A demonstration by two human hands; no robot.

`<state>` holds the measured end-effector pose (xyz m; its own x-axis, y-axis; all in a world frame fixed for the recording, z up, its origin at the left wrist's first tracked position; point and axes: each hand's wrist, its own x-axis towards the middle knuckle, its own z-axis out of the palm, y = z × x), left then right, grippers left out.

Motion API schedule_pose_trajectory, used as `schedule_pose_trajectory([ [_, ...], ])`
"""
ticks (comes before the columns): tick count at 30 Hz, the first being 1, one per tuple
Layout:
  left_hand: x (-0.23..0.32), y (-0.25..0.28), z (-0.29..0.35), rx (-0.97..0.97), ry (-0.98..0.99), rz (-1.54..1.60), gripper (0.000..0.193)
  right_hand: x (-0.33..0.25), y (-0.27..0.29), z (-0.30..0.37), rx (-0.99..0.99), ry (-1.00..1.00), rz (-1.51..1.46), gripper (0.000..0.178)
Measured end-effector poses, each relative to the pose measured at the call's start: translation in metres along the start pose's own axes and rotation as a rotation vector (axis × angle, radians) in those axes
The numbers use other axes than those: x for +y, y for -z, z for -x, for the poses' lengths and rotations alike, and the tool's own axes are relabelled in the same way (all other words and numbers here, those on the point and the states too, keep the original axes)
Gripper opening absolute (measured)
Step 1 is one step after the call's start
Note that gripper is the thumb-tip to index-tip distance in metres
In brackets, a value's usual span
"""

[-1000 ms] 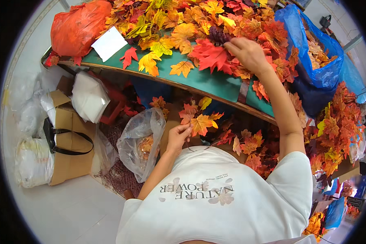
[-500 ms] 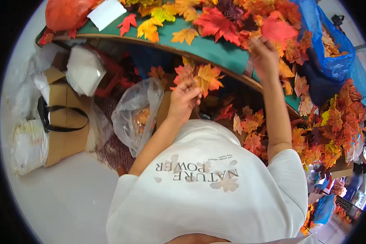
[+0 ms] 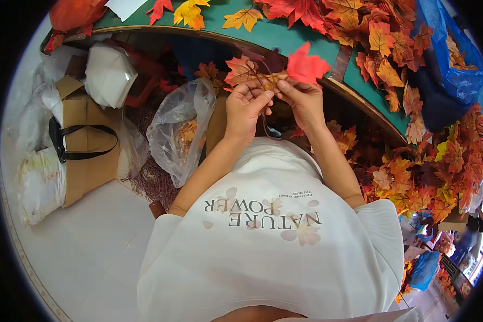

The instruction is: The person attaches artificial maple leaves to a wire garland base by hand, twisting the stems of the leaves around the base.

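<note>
My left hand (image 3: 248, 104) is closed on a small bunch of artificial maple leaves (image 3: 241, 71), orange ones with thin brown stems. Close beside it, with fingertips almost meeting, my right hand (image 3: 302, 102) pinches a red artificial maple leaf (image 3: 307, 64) near its base. Both hands are in front of my chest, just on the near side of the green table (image 3: 209, 24). Where the stems come together, the fingers partly hide them. Several loose leaves lie on the tabletop, among them a yellow leaf (image 3: 190, 13) and an orange leaf (image 3: 243, 20).
A pile of orange leaves (image 3: 400, 45) hangs over the table edge beside a blue plastic bag (image 3: 456, 80). More leaf bunches (image 3: 429, 166) crowd the right. At left are a clear bag (image 3: 180, 129) and a cardboard box (image 3: 94, 155) with a black strap.
My right hand has come back from the leaf pile on the table to my left hand, bringing a red leaf. The left hand's bunch has turned slightly.
</note>
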<state>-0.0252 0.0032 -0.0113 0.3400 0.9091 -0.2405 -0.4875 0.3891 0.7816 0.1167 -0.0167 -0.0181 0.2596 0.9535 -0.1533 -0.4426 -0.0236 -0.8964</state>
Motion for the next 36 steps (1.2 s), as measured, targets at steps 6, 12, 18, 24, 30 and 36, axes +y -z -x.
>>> schedule_pose_trajectory([
  [6,-0.003,-0.003,-0.001,-0.003,-0.011,-0.024,0.024,0.004,-0.002,0.002,0.084,-0.178,-0.277,0.012],
  [12,-0.005,-0.003,-0.002,0.006,-0.011,-0.04,0.025,0.009,-0.006,0.005,0.075,-0.179,-0.296,0.011],
  [18,-0.005,-0.004,-0.002,0.016,-0.024,-0.038,0.025,0.015,-0.002,0.004,0.055,-0.163,-0.313,0.01],
  [24,-0.005,-0.007,-0.002,0.023,-0.05,-0.061,0.025,0.016,-0.006,0.01,0.052,-0.18,-0.396,0.01],
  [30,-0.006,-0.007,-0.002,0.025,-0.04,-0.052,0.026,0.02,-0.004,0.009,0.098,-0.235,-0.463,0.01],
  [36,-0.008,-0.008,-0.002,0.04,-0.038,-0.068,0.025,0.019,-0.006,0.011,0.1,-0.189,-0.433,0.01],
])
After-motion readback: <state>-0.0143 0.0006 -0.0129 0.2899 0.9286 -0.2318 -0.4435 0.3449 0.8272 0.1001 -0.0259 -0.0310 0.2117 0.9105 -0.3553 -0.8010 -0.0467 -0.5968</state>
